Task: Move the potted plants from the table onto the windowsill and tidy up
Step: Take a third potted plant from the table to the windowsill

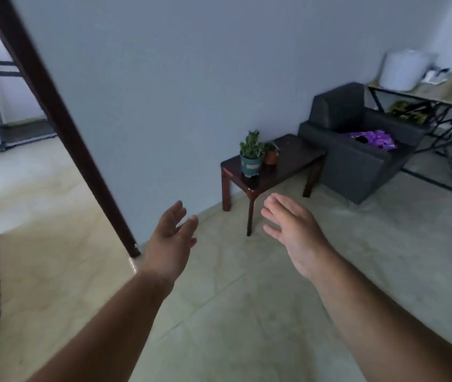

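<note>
two potted plants are sitting on the dark wooden counter (293, 161) against the wall: the leafy one in the blue-green pot (251, 164) is standing near the counter's front left corner, and the smaller one in the orange-brown pot (271, 157) is tucked just behind and to its right, the two so close they may be touching. both are waiting upright and untouched, so the carrying looks not yet begun. the left hand (171, 238) and the right hand (295, 232) are reaching forward over the tiled floor (233, 312), well apart from the pots, each grip wide and relaxed with fingers spread and holding nothing. the step in hand looks like the approach, and doing it well probably means going for the nearer, bigger pot first, wrapping the pot body low down rather than tugging the stems, and keeping it level so soil is not spilling. with the pots sitting this snug, one hand per pot could work, but lifting the front one straight up is likely safer than dragging it past its neighbour. beyond the counter a grey armchair (357, 150) is holding a purple bundle (373, 139), and no windowsill is showing from here.
</note>
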`<state>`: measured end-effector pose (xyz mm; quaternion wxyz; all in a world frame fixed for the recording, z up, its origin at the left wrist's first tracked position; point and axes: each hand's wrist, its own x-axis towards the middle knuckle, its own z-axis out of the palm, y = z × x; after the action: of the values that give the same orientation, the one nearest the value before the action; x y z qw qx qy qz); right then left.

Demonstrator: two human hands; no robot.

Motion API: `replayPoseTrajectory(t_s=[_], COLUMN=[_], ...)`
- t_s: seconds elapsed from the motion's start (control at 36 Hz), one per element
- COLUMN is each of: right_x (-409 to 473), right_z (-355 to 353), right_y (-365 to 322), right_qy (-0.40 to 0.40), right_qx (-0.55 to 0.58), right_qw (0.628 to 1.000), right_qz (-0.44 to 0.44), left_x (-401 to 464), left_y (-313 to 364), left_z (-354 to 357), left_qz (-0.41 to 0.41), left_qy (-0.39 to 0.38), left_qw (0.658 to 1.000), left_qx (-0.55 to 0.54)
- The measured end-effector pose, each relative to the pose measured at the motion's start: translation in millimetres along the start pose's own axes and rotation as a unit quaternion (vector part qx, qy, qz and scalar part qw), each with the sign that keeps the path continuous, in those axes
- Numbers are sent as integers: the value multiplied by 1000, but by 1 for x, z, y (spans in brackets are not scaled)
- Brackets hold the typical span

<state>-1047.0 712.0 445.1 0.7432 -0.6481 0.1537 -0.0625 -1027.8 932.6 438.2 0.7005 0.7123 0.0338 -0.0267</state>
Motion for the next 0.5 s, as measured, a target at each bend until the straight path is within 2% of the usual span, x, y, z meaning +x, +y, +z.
replayPoseTrajectory(t_s=[0.25,0.5], right_x=[55,148], right_z=[-90,-136], right_y=[3,5], right_qy=[66,111], right_qx=[-3,-30], right_qw=[998,993], right_qz=[17,30], left_x=[63,167], left_y=[-9,-20], left_z=[112,179], left_qz=[-20,-42], left_qy=[-76,-85], left_qw=[995,995], left_qx=[53,23])
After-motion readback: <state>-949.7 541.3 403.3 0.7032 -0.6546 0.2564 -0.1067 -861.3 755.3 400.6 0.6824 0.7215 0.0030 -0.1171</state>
